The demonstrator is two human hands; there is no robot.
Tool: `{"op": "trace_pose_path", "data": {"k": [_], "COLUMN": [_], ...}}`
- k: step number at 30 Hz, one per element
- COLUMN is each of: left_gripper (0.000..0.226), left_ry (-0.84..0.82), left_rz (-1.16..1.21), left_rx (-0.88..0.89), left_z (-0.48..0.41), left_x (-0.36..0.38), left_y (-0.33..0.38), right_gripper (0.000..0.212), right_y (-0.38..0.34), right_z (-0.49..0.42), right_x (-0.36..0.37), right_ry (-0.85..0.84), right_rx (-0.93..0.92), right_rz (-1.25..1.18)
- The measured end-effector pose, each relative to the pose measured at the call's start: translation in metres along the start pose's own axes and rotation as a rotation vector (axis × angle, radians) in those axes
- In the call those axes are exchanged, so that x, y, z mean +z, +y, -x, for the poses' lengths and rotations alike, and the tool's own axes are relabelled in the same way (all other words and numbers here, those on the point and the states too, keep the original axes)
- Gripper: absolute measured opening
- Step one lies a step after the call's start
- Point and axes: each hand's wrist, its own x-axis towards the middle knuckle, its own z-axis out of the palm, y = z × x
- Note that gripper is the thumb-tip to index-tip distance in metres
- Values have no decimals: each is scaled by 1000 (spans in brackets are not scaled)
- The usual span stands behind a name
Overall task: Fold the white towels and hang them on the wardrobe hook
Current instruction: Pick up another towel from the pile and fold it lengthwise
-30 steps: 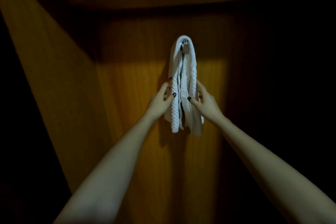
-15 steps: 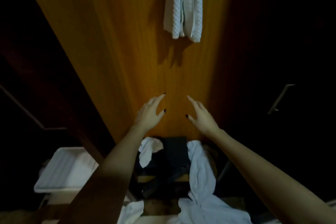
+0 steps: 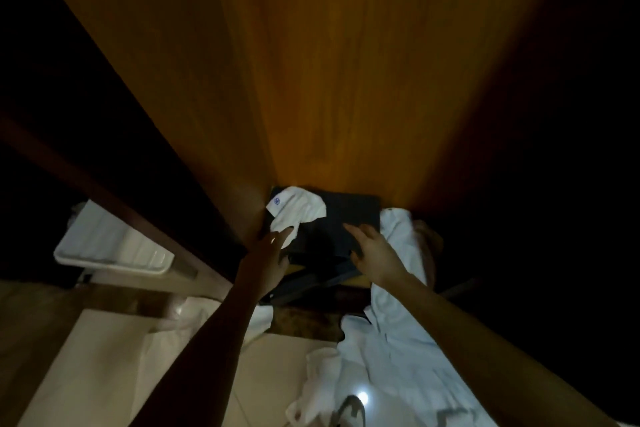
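Most of the right side of the frame and the upper left are too dark to make anything out. The wood panel (image 3: 329,80) runs off the top edge, with blurred shadow streaks at the upper middle. The white cloth (image 3: 398,357) at lower right is cut by the bottom edge and partly covered by the right forearm. The left hand (image 3: 266,253) overlaps the lower tip of the small white piece (image 3: 298,210), so contact cannot be told. The printed mark (image 3: 276,201) on it is too small to read. The grey object (image 3: 349,409) at the bottom edge is cropped and unidentifiable.
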Motion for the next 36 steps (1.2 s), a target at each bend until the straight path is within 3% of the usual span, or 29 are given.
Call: {"op": "trace_pose_path", "data": {"k": [3,8,21,28,32,36], "left_gripper": [56,58,54,21,23,24], "left_ry": [7,-19,69,234,289,240], "left_rz": [14,-2,-170,-245,-98,73], "left_rx": [-82,-71,23,224,270,302], "left_z": [-11,-45,-136,-146,-133,-133], "left_x": [49,123,267,259,226,178], "left_y": [-46,-118,-242,-252,-224,-179], "right_gripper": [63,59,59,17,15,20], "right_y": [25,49,91,88,79,62], "right_z": [-40,-110,-261,-276,-251,-222], "right_x": [58,149,321,329,300,238], "right_ry": [-49,-99,119,411,440,399], "right_rx": [-18,-74,-177,-331,-328,-189], "right_rz": [57,152,109,3,-118,-326]}}
